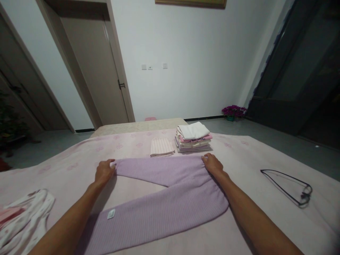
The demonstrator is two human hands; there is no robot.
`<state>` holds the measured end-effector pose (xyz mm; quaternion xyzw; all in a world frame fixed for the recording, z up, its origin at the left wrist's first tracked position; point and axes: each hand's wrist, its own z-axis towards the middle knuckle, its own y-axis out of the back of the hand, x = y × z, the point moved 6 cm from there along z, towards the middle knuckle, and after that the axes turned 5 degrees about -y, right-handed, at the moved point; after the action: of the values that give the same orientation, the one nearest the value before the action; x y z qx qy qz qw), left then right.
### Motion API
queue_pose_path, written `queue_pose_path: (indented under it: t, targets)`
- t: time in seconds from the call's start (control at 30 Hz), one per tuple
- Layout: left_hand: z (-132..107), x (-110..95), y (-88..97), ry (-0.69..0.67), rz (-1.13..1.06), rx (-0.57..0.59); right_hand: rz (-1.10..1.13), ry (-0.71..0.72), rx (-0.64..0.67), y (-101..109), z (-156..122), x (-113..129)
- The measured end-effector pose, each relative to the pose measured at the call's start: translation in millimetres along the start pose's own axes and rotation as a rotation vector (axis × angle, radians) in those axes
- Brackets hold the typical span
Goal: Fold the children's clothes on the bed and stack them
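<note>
A lilac ribbed pair of trousers point(170, 198) lies spread on the pink bedsheet point(239, 159) in front of me, one leg folded across toward the left. My left hand point(104, 171) is closed on the cuff end of that leg at the left. My right hand point(212, 164) grips the far right edge of the garment, fingers curled over the cloth. A small white label point(111, 214) shows on the near leg.
Behind the garment sit a folded striped cloth point(161, 147) and a stack of folded clothes point(193, 137). A black wire hanger point(288, 186) lies at the right. A white and red patterned garment point(23, 219) lies at the near left. A door point(98, 71) stands beyond the bed.
</note>
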<state>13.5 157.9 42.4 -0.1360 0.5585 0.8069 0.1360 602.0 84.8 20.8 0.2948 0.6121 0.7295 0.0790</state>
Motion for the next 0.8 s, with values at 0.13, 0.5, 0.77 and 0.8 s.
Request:
queue_pose_path:
  t: [0.13, 0.5, 0.77, 0.8]
  targets:
    - [-41.3, -29.7, -8.6, -0.173, 0.023, 0.085, -0.033, -0.02, 0.088, 7.4, -20.0, -14.7]
    - [-159.3, 7.6, 39.7, -0.209, 0.07, 0.36, -0.025, 0.041, 0.169, 19.9, -108.5, -50.1]
    - [-178.8, 40.7, 51.3, -0.057, -0.289, 0.539, -0.015, 0.072, 0.166, 26.3, -117.5, -64.1]
    - [-182.2, 42.7, 50.7, -0.053, -0.292, 0.594, -0.033, 0.079, 0.171, 28.5, -119.9, -65.8]
